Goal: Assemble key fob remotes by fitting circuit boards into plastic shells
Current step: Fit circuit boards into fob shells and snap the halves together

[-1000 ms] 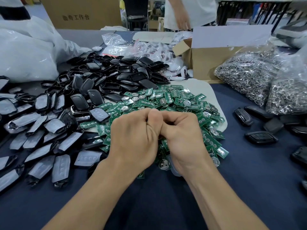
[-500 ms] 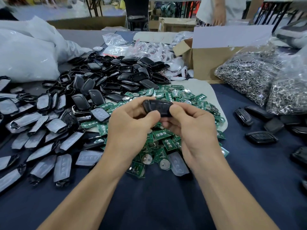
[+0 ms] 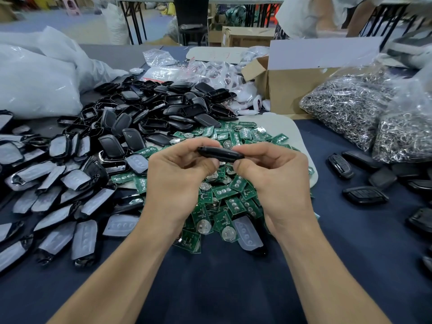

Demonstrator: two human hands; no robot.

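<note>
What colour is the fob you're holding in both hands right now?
Black, a glossy dark shell, pinched between left hand and right hand; the head view shows it.

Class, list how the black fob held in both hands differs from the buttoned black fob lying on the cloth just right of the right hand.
The held fob is raised above the circuit boards; the lying fob rests flat on the blue cloth.
The left hand and right hand pinch the held fob's ends; nothing touches the lying fob.
The held fob shows its thin edge; the lying fob shows its buttoned face.
Both are black.
</note>
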